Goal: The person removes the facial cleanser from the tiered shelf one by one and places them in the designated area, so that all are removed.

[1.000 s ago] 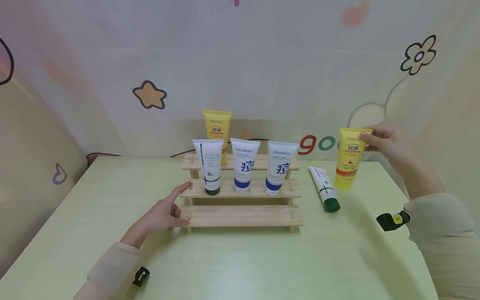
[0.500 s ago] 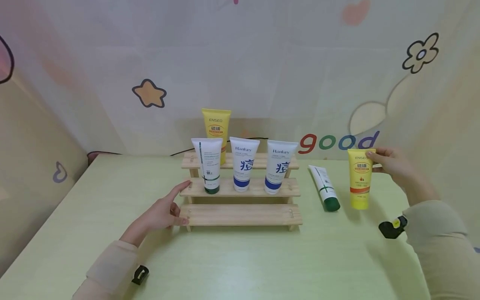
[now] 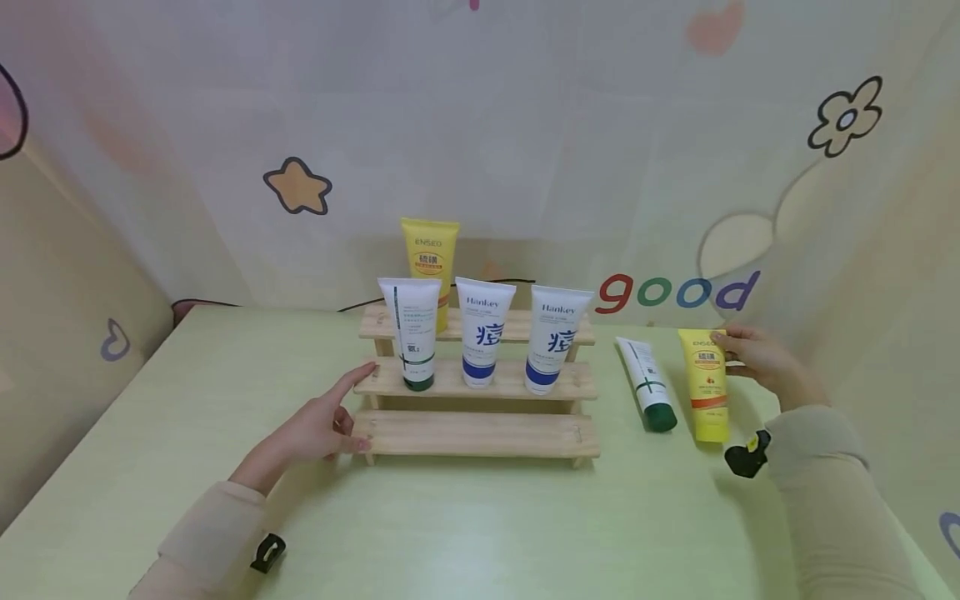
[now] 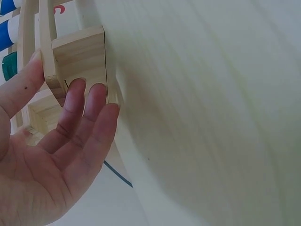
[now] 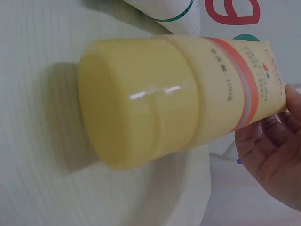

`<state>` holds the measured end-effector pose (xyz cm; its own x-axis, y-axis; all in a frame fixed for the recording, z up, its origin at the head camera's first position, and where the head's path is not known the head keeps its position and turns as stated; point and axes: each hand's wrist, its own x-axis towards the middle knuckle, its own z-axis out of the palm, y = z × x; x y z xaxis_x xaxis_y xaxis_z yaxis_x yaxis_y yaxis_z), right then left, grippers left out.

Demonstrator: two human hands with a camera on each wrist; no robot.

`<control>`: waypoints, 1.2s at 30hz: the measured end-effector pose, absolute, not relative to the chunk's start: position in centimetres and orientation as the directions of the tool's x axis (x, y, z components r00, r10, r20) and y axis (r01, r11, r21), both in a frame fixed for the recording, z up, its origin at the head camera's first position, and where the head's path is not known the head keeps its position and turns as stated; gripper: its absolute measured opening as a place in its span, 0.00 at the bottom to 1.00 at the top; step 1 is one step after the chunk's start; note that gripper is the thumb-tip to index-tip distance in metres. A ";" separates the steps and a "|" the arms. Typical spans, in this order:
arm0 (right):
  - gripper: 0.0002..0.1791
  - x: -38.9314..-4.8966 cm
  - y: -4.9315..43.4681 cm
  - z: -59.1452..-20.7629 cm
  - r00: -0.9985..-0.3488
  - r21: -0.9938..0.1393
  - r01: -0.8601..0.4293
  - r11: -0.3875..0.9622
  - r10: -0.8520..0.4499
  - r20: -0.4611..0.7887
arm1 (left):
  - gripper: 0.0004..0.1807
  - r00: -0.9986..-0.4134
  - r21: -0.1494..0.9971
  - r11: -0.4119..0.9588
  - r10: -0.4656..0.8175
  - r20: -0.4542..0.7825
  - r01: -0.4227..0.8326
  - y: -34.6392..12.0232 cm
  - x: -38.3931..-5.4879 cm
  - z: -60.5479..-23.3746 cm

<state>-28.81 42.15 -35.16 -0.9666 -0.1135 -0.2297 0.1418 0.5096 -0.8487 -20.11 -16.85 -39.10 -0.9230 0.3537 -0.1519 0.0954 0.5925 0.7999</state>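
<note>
While a pale green table (image 3: 487,533) fills the lower part of the head view, a three-tier wooden rack (image 3: 480,433) stands at its centre, its left end touched by the left hand (image 3: 311,429), thumb and forefinger spread wide. Toward the right edge, the right hand (image 3: 765,364) pinches the top of a yellow tube (image 3: 705,387), cap end lower; at the centre a second yellow tube (image 3: 431,257) stands on the top tier, three white tubes (image 3: 482,329) on the middle one, and a green-capped tube (image 3: 647,379) lies just left of the held tube.
</note>
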 end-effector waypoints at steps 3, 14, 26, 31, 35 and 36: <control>0.24 -29.3 42.3 -36.1 -0.967 -0.853 0.166 0.495 -0.088 -0.240 | 0.55 -0.920 0.803 0.588 0.363 -0.150 0.101 -16.9 -20.0 -39.1; 0.29 -30.8 42.5 -39.6 -0.965 -0.870 0.260 0.419 0.076 -0.252 | 0.55 -0.914 0.797 0.593 0.375 -0.153 0.110 -17.0 -19.8 -38.6; 0.32 -30.6 42.4 -39.9 -0.959 -0.805 0.282 0.521 0.133 -0.250 | 0.54 -0.925 0.785 0.616 0.337 -0.177 0.075 -16.8 -19.6 -38.4; 0.32 -29.3 42.1 -38.7 -0.968 -0.762 0.252 0.597 0.155 -0.199 | 0.55 -0.925 0.784 0.615 0.340 -0.170 0.082 -16.9 -19.8 -38.6; 0.31 -29.5 43.8 -39.1 -0.984 -0.795 0.170 0.583 0.147 -0.102 | 0.54 -0.922 0.790 0.605 0.355 -0.157 0.098 -17.0 -19.8 -38.7; 0.30 -29.5 44.4 -39.3 -0.986 -0.812 0.150 0.564 0.148 -0.079 | 0.54 -0.921 0.793 0.601 0.358 -0.156 0.100 -16.9 -19.8 -38.7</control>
<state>-29.55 44.38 -39.27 -0.9859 0.1477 -0.0792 0.1498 0.5645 -0.8117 -19.81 -16.94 -38.74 -0.9208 0.3576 -0.1556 0.0996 0.6014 0.7928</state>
